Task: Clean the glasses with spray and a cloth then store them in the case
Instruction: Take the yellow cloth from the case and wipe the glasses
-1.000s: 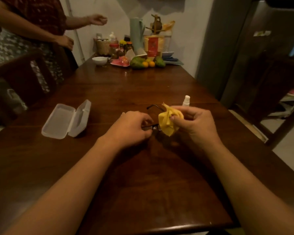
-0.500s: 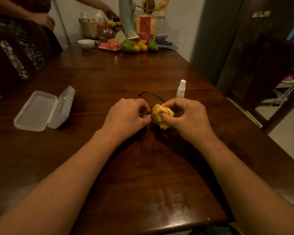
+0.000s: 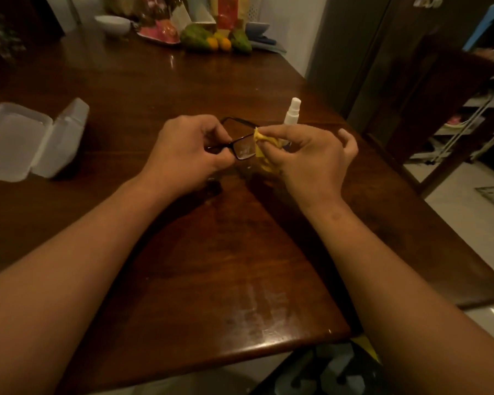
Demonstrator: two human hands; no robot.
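cloth (image 3: 264, 151) drawn aside, glasses lens (image 3: 244, 148) now uncovered

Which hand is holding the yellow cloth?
The right hand pinches the cloth beside a lens. The left hand has no cloth; it only grips the glasses by the frame.

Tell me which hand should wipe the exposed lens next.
Right. The right hand pinches the yellow cloth beside the lens of the glasses, while the left hand grips the frame and is probably best left steadying it.
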